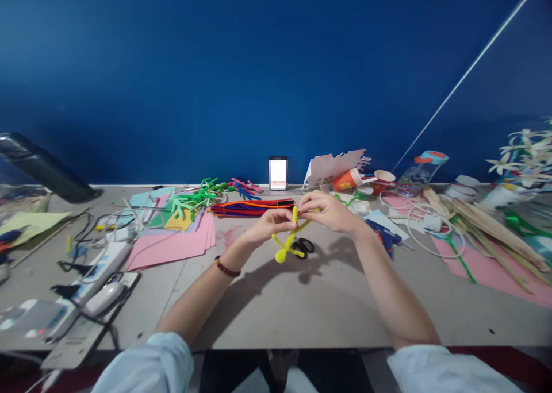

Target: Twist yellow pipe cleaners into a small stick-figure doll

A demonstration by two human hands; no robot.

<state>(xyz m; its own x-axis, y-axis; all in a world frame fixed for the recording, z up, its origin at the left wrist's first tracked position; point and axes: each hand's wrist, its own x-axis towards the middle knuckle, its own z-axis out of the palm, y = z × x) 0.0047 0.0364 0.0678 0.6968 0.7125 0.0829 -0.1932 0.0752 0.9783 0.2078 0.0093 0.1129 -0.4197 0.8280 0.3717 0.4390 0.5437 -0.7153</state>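
Note:
A yellow pipe-cleaner figure (284, 248) with a round coiled ball at its lower end hangs above the table. My left hand (278, 222) pinches its upper part between thumb and fingers. On the other side, my right hand (325, 211) has its fingers closed on a yellow strand of the same figure. Just behind the figure, black-handled scissors (305, 246) lie on the table, partly covered by it. Beyond my hands lies a bundle of orange, purple and dark pipe cleaners (245, 208).
Pink paper sheets (172, 243) and green pipe cleaners (202, 195) lie left, near a power strip (92, 275) and mouse (104, 298). A phone (278, 173) stands against the wall. To the right are paper cups (347, 179), a blue glue gun (383, 237) and a white cable (425, 223).

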